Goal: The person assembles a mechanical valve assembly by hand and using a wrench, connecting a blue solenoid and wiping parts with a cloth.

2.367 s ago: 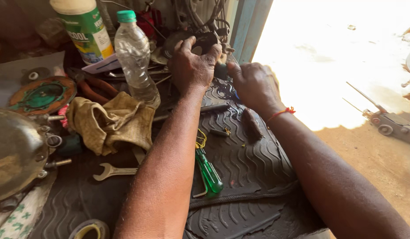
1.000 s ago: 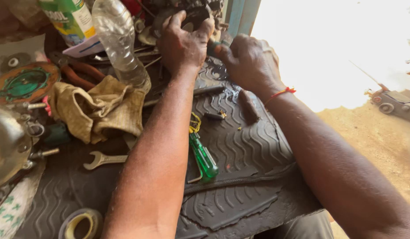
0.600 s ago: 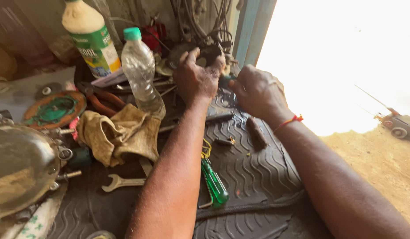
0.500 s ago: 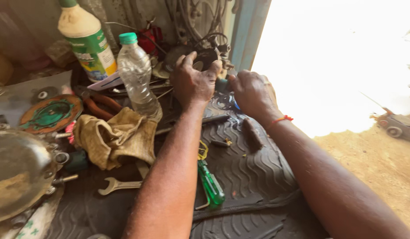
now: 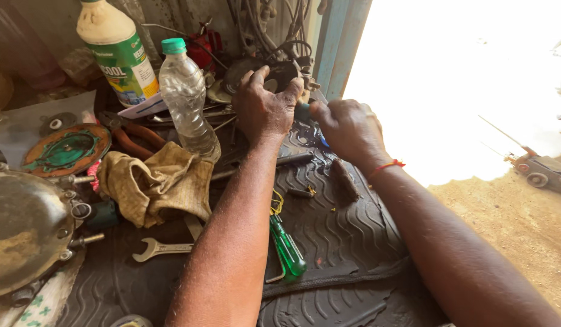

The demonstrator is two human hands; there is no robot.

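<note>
My left hand (image 5: 265, 109) grips a dark round metal part (image 5: 279, 74) at the back of the bench, fingers curled over its rim. My right hand (image 5: 347, 127) is closed around a tool with a dark green handle (image 5: 302, 111) pointed at that part; its tip is hidden behind my left hand. Both forearms reach across a black ribbed rubber mat (image 5: 335, 242).
A clear plastic bottle (image 5: 184, 97), a white bottle with a green label (image 5: 115, 48), red-handled pliers (image 5: 132, 136), a tan rag (image 5: 156, 184), a wrench (image 5: 162, 248), a green-handled screwdriver (image 5: 286, 248) and a metal cover (image 5: 23, 233) lie around. Bright open ground lies to the right.
The view shifted a little; both hands stay on the round part at the back of the bench, my right hand still working the tool against it.
</note>
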